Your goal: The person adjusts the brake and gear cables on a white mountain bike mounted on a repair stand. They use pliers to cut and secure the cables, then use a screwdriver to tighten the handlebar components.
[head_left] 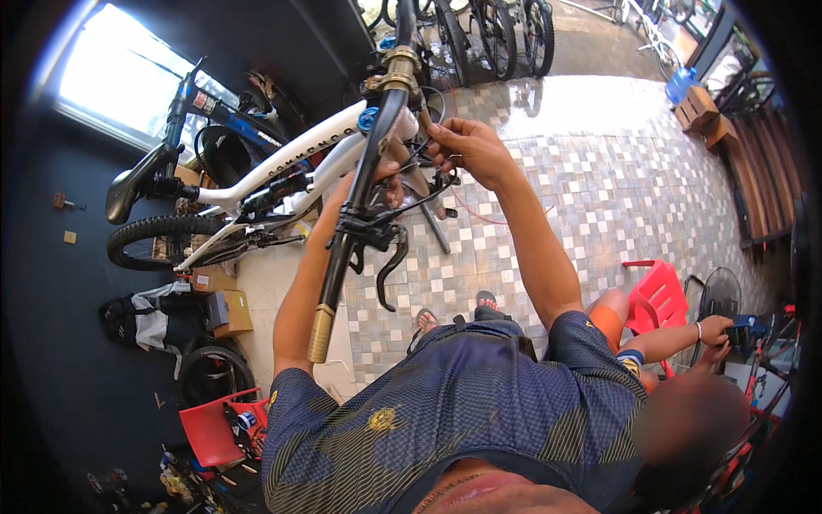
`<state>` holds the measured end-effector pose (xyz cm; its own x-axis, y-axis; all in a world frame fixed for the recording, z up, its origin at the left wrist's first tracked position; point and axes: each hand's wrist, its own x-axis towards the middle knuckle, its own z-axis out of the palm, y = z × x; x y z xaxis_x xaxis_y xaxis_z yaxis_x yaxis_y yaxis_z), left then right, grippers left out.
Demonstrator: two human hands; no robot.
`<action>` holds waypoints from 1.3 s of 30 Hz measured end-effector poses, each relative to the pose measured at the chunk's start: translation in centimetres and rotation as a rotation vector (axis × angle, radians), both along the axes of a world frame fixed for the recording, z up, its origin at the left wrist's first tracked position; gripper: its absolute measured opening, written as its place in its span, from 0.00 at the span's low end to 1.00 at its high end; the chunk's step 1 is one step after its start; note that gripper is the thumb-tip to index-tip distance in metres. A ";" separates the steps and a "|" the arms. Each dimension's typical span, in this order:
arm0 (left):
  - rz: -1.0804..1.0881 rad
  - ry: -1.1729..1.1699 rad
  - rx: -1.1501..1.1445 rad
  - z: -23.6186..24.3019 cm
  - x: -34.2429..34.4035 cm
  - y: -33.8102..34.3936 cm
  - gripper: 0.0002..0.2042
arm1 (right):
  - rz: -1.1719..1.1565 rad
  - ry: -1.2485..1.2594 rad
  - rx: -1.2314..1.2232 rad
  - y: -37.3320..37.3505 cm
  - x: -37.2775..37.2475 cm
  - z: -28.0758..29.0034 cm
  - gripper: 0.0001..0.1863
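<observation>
Head view, and we're right at the front of the white bike frame (pixel 291 163), which stretches away to the left of both hands: the right hand (pixel 471 152) has its fingers curled in beside the head tube (pixel 402 127), though whether they grip anything I cannot tell, while the left hand (pixel 394 190) sits partly hidden behind the black handlebar (pixel 366 163), its grasp impossible to read. Nearer the body than that left hand hangs the brake lever (pixel 399 248), and out beyond the right forearm, there's a red chair (pixel 658 295) beside another person's hand (pixel 713 330)!
</observation>
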<state>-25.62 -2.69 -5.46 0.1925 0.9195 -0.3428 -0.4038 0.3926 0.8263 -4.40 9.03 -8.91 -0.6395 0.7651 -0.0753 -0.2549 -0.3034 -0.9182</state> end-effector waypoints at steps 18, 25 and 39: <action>-0.275 0.101 0.130 2.2 -10.8 0.4 0.10 | -0.304 -0.076 0.065 -1.4 5.6 -5.6 0.15; -0.226 0.051 0.134 1.4 -9.4 0.3 0.09 | -0.382 -0.111 0.064 -3.6 7.3 -6.3 0.14; 0.324 0.097 0.145 0.4 9.6 2.2 0.09 | -0.440 -0.214 0.020 -5.1 12.6 -8.5 0.16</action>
